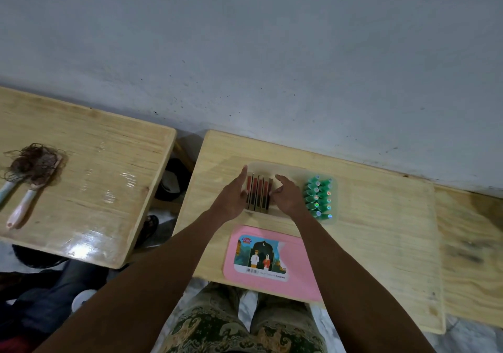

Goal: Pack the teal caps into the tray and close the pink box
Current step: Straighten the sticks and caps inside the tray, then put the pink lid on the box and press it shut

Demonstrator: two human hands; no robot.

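A: Both hands over the clear tray (288, 168) on the wooden counter (381, 216). Left hand (234, 192) lies flat against the left side of a row of slim dark-and-red packs (258, 193) standing on edge; its grip is spread, clamped on nothing.

B: And the right?

A: Right hand (287, 195) presses the row's right side, fingers loosely curled, thumb apart. Grip parted, only pushing.

B: Teal caps?

A: Teal caps (319, 197) sit in two tight columns at the tray's right end, just beside the right hand.

B: Pink box?

A: A flat pink piece (299, 268) with a picture label lies nearer the person, apart from the tray. Cannot tell whether it is lid or box.

B: Elsewhere?

A: Second counter (109, 189) to the left holds two hairbrushes (30, 181) tangled with hair.
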